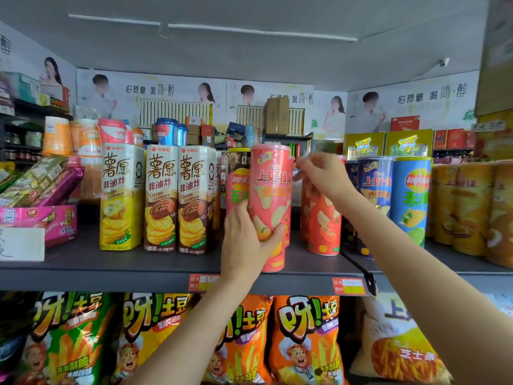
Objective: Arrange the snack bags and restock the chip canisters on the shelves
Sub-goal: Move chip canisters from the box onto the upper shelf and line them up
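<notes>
Pink canister [270,195] gripped low by left hand [247,243], right hand [319,175] pinched just beside its top

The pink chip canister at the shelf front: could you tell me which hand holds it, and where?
The left hand grips the pink chip canister around its lower half. The right hand holds nothing visible.

White advertising posters [177,90] with dark lettering line the back wall. A brown cardboard box [276,115] stands before them. Red price tags [349,286] mark the shelf edge.
</notes>
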The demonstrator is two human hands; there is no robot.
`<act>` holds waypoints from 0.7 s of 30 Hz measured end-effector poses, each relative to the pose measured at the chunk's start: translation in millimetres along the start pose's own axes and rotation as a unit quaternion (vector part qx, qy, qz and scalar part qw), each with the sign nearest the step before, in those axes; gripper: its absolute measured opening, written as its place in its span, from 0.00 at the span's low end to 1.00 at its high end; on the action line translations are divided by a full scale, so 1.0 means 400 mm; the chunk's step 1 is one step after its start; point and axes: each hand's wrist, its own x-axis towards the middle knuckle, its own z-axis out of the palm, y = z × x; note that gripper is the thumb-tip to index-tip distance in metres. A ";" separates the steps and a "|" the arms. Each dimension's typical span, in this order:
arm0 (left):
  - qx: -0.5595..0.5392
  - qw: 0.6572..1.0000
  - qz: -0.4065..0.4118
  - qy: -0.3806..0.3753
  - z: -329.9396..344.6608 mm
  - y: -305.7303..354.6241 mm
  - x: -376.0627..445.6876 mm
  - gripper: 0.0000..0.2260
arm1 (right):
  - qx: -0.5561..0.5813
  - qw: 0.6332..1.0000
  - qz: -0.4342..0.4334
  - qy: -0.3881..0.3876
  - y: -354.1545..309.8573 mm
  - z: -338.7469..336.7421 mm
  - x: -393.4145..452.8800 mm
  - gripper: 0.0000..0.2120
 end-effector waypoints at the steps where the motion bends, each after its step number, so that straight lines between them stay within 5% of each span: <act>1: 0.013 1.000 0.000 -0.012 0.012 0.014 0.001 0.37 | 0.025 0.999 0.008 -0.030 -0.002 -0.013 -0.025 0.19; 9: 0.117 0.986 0.055 -0.107 0.049 0.042 0.009 0.41 | -0.116 0.978 0.108 -0.137 0.106 0.057 -0.124 0.28; 12: 0.164 0.981 0.104 -0.030 -0.001 -0.009 0.008 0.32 | -0.093 0.980 0.136 -0.116 0.129 0.081 -0.122 0.26; 15: 0.131 0.990 -0.001 0.044 -0.035 -0.043 0.018 0.27 | -0.077 0.980 0.151 -0.104 0.130 0.094 -0.114 0.26; 21: 0.139 0.974 -0.155 -0.087 -0.025 -0.065 0.019 0.37 | -0.118 0.975 0.168 -0.080 0.146 0.133 -0.151 0.31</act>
